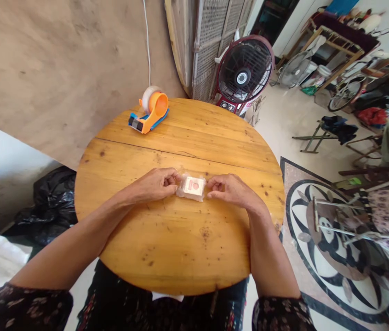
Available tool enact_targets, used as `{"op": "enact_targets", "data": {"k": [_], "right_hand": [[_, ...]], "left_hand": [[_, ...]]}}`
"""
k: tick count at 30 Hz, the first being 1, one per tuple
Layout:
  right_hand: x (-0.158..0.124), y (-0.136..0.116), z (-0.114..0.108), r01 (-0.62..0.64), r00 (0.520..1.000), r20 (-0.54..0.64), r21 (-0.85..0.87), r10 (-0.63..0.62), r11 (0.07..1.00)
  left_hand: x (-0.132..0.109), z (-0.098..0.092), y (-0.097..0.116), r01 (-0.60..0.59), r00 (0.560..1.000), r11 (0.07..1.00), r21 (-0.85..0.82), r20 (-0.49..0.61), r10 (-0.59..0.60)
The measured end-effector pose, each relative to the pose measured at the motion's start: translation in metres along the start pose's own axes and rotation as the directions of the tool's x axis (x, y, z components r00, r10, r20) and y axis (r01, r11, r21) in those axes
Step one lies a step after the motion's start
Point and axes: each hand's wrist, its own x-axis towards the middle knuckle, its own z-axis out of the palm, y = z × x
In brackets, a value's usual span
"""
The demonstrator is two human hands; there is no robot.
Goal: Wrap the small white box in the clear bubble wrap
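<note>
A small white box with reddish print, wrapped in clear plastic [194, 186], lies flat on the round wooden table [180, 248]. My left hand [162, 185] rests at its left side, fingers curled, fingertips at the edge of the plastic. Just off the right side is my right hand [228, 188], its fingers curled with a space between thumb and forefinger and nothing held between them. Whether the left fingertips pinch the plastic is too small to tell.
An orange and blue tape dispenser [153, 110] stands at the table's back left. Behind the table is a dark red fan [244, 71]. Black plastic bags [54, 202] lie left of the table; a folding stool [317, 135] stands on the floor at the right.
</note>
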Motion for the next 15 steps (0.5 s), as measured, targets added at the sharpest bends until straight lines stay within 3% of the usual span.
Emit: {"op": "enact_targets", "data": {"k": [7, 15], "right_hand": [[0.005, -0.002, 0.008, 0.054, 0.998, 0.020, -0.005, -0.054, 0.999], [0.013, -0.002, 0.021, 0.112, 0.993, -0.029, -0.073, -0.115, 0.991]], "left_hand": [[0.001, -0.001, 0.001, -0.082, 0.994, 0.996, 0.045, 0.077, 0.078], [0.005, 0.007, -0.005, -0.103, 0.994, 0.985, 0.140, 0.058, 0.096]]}}
